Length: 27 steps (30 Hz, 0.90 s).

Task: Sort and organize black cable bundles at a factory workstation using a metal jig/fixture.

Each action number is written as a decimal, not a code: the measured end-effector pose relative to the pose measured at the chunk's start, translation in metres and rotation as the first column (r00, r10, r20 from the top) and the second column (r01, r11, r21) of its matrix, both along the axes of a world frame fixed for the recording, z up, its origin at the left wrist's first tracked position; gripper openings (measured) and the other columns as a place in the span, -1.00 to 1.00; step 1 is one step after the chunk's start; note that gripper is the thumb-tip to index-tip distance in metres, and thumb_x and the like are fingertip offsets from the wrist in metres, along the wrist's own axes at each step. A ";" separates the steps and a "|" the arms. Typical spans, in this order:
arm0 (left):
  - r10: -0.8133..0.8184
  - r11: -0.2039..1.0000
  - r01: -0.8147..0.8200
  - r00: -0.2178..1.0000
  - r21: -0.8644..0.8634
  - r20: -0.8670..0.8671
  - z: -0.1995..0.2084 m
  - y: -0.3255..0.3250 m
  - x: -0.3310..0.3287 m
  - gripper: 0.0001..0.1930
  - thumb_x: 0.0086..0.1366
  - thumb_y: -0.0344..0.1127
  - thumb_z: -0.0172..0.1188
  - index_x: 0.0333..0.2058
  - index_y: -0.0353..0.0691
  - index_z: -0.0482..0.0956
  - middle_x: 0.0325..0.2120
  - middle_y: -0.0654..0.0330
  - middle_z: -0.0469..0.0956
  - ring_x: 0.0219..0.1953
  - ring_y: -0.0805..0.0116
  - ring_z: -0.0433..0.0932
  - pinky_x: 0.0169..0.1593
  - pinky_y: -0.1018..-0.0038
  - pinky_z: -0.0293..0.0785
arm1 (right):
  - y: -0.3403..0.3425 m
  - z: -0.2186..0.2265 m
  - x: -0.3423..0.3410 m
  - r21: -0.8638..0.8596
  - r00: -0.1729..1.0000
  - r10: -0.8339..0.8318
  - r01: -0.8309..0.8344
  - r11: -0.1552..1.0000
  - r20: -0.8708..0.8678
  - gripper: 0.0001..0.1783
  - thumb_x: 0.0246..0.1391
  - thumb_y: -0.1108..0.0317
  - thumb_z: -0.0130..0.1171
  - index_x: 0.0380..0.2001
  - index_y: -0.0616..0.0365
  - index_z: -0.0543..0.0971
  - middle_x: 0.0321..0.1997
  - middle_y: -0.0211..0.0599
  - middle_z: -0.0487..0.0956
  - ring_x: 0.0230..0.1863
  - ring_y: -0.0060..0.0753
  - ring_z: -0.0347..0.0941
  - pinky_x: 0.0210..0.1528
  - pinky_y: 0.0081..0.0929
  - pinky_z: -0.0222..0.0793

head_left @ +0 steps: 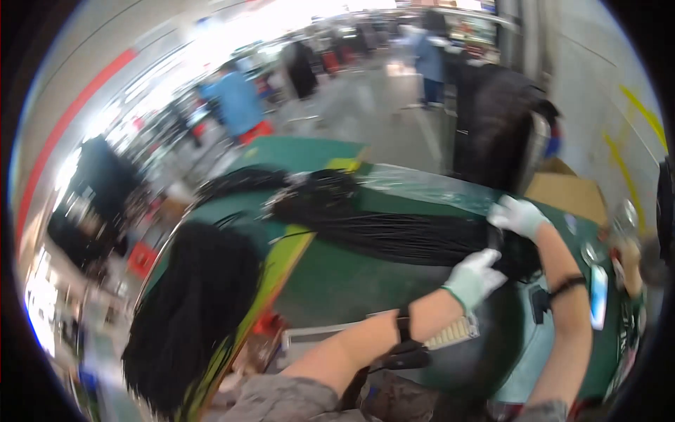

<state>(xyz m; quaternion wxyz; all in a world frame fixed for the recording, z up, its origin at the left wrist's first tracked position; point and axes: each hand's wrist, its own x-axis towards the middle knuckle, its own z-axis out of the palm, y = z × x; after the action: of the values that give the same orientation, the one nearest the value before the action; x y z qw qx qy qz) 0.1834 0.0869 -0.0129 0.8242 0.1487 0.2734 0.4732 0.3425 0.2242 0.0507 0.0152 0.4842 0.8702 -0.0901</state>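
Note:
A long bundle of thin black cords [401,232] lies across the green work table, its loose end towards the right. Both hands wear white gloves and meet near that right end. My left hand [477,278] is on the near side of the bundle with its fingers closed at the cords. On the far side, my right hand [519,216] has its fingers bent in and closed against the same bundle. A narrow dark strip shows between the two hands, and blur hides what it is. The fingertips are partly smeared.
A thick hank of black cords [197,302] hangs over the table's left edge. Clear plastic sheeting [422,184] lies along the far edge. At the right are a cardboard box [566,190] and a phone [598,297]. A person in blue [238,102] stands farther off.

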 end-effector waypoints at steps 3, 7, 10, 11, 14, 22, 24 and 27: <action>0.095 0.995 -0.097 0.965 0.000 0.243 0.004 -0.007 0.003 -0.77 0.26 -0.27 0.16 -0.14 -0.20 0.48 -0.23 0.21 0.52 -0.26 0.42 0.52 -0.21 0.46 0.46 | -0.035 -0.015 0.007 -0.046 0.989 -0.016 0.009 0.999 -0.146 -0.67 0.08 -0.04 0.07 -0.22 -0.11 0.56 -0.27 -0.08 0.51 -0.25 -0.02 0.47 -0.19 -0.25 0.36; 0.178 0.982 -0.186 0.964 0.025 0.199 -0.009 -0.003 0.019 -0.87 0.27 -0.26 0.15 -0.24 -0.10 0.49 -0.27 0.28 0.54 -0.20 0.39 0.50 -0.15 0.36 0.45 | -0.035 -0.059 0.039 -0.533 0.769 -0.406 0.100 0.840 -0.495 -0.52 0.05 -0.06 0.11 -0.33 0.21 0.55 -0.45 -0.14 0.54 -0.38 -0.21 0.47 -0.30 -0.36 0.33; 0.101 0.991 -0.115 0.976 0.064 0.191 -0.015 -0.005 0.018 -0.86 0.28 -0.29 0.14 -0.23 -0.17 0.49 -0.27 0.31 0.53 -0.20 0.47 0.49 -0.12 0.55 0.39 | -0.058 -0.049 0.024 -0.504 0.723 -0.477 0.205 0.839 -0.500 -0.45 0.04 -0.08 0.12 -0.36 0.31 0.54 -0.49 -0.18 0.54 -0.41 -0.34 0.45 -0.32 -0.41 0.32; 0.105 0.990 -0.120 0.976 0.069 0.191 -0.016 -0.007 0.017 -0.86 0.28 -0.29 0.14 -0.23 -0.17 0.49 -0.27 0.31 0.53 -0.20 0.47 0.49 -0.12 0.55 0.39 | -0.073 -0.040 0.012 -0.340 0.784 -0.420 0.282 0.897 -0.457 -0.45 0.05 -0.09 0.12 -0.36 0.32 0.54 -0.48 -0.22 0.54 -0.41 -0.40 0.43 -0.31 -0.43 0.32; 0.147 0.971 -0.164 0.983 0.176 0.105 -0.015 -0.014 0.023 -0.87 0.29 -0.30 0.13 -0.25 -0.19 0.51 -0.29 0.30 0.54 -0.17 0.50 0.48 -0.08 0.58 0.36 | -0.078 -0.040 0.019 -0.250 0.800 -0.431 0.356 0.901 -0.418 -0.46 0.09 -0.08 0.10 -0.36 0.30 0.54 -0.44 -0.26 0.55 -0.38 -0.45 0.43 -0.29 -0.46 0.31; 0.125 0.962 -0.126 0.992 0.242 0.022 -0.013 -0.030 0.014 -0.87 0.27 -0.27 0.16 -0.28 -0.18 0.52 -0.29 0.35 0.53 -0.18 0.53 0.45 -0.03 0.55 0.32 | -0.095 -0.055 0.033 -0.794 0.307 -0.734 -0.182 0.580 -0.606 -0.59 0.24 0.00 -0.04 -0.27 0.14 0.55 -0.24 -0.36 0.57 -0.24 -0.44 0.46 -0.13 -0.47 0.32; 0.112 0.959 -0.124 0.992 0.256 0.061 -0.010 -0.032 0.011 -0.86 0.28 -0.27 0.16 -0.28 -0.19 0.52 -0.28 0.34 0.53 -0.17 0.52 0.45 -0.02 0.54 0.33 | -0.098 -0.053 0.030 -0.766 0.261 -0.721 -0.266 0.585 -0.642 -0.61 0.25 0.02 -0.06 -0.24 0.12 0.55 -0.20 -0.35 0.57 -0.19 -0.43 0.46 -0.08 -0.47 0.33; 0.133 0.949 -0.160 0.984 0.271 0.116 0.000 -0.041 -0.007 -0.85 0.28 -0.27 0.16 -0.26 -0.21 0.53 -0.26 0.33 0.53 -0.15 0.50 0.46 0.00 0.52 0.34 | -0.137 -0.019 -0.004 -0.802 0.037 -0.837 -0.312 0.510 -0.547 -0.60 0.24 0.01 -0.04 -0.21 0.15 0.53 -0.22 -0.35 0.56 -0.18 -0.42 0.46 -0.06 -0.47 0.34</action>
<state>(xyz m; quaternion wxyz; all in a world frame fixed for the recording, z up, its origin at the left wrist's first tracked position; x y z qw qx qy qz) 0.1762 0.0463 -0.0126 0.7698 0.2195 0.1742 0.5735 0.3389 0.0877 0.0314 -0.3696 0.4107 0.3561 -0.7536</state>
